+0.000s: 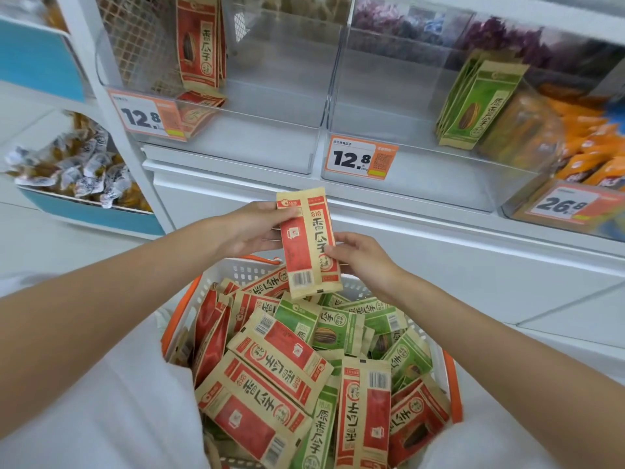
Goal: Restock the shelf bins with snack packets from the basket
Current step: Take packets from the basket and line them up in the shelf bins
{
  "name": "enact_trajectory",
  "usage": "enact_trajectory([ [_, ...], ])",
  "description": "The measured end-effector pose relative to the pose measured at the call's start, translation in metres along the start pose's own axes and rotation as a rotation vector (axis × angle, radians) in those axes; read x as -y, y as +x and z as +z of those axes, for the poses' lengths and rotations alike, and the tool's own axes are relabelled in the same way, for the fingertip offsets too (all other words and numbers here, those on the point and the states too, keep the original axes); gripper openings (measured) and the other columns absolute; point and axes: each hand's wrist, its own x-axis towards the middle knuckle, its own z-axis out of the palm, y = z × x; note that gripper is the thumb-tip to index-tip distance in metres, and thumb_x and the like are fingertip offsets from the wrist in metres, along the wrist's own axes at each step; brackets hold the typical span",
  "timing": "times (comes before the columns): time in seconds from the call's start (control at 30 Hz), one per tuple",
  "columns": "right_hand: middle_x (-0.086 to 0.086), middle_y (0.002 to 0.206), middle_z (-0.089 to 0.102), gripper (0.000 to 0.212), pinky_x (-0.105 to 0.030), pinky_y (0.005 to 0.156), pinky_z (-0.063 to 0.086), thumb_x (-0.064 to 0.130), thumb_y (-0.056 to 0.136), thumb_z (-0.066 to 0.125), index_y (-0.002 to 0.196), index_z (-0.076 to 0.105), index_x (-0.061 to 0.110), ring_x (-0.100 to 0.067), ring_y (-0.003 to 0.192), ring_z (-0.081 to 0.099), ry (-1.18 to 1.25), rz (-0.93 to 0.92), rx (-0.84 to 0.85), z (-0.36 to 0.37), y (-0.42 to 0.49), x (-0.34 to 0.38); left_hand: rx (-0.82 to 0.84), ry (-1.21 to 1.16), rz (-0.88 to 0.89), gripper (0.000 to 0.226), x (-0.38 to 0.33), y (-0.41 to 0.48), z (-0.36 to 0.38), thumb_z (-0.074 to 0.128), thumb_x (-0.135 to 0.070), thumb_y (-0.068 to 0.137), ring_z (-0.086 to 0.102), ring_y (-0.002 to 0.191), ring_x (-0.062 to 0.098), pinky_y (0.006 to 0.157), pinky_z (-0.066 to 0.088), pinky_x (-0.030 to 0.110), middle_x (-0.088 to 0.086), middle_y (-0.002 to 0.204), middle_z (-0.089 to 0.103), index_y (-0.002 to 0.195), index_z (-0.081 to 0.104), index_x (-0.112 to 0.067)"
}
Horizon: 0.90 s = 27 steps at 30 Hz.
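A red snack packet (309, 245) is held upright above the basket, back side toward me. My left hand (252, 230) grips its upper left edge and my right hand (358, 257) pinches its lower right edge. Below them the white basket with orange handles (236, 270) is piled with several red and green packets. On the shelf above, the left clear bin (270, 154) holds a few red packets (199, 42) at its left side. The right clear bin (436, 184) holds green packets (475, 110) leaning at its right side.
Price tags reading 12.8 (145, 118) and 12.8 (360, 159) hang on the bin fronts. A further bin with orange packets (588, 157) and a 26.8 tag stands at the right. A blue-and-white rack with wrapped sweets (77, 170) is at the left.
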Motion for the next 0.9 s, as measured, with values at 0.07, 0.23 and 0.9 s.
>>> enact_trajectory([
  [0.07,-0.010,0.092,0.069,0.023,-0.025,0.064,0.053,0.009,0.101,0.045,0.118,0.059,0.006,-0.018,0.078,0.066,0.162,0.038,0.031,0.004,0.001,0.007,0.090,-0.108,-0.007,0.037,-0.005,-0.005,-0.005,0.046,-0.044,0.099,0.068,0.095,0.016,0.077,0.056,0.025,0.004,0.105,0.071,0.122,0.059,-0.018],
  [0.23,-0.016,0.094,0.065,0.033,-0.029,0.067,0.053,0.012,0.093,0.040,0.124,0.050,0.010,-0.021,0.075,0.060,0.587,0.255,0.362,0.002,-0.002,0.021,0.065,-0.120,0.074,0.037,0.001,-0.009,-0.010,0.066,-0.030,0.087,0.058,0.119,0.021,0.095,0.052,0.034,0.008,0.126,0.061,0.121,0.053,-0.027],
  [0.9,-0.015,0.111,0.071,0.035,-0.045,0.094,0.053,0.022,0.095,0.058,0.126,0.057,0.004,-0.028,0.098,0.069,0.150,-0.095,0.203,0.029,0.020,0.068,-0.329,0.125,0.470,0.015,-0.052,-0.031,-0.040,0.069,-0.023,0.089,0.067,0.074,0.013,0.075,0.057,0.024,0.005,0.086,0.072,0.099,0.067,-0.011],
])
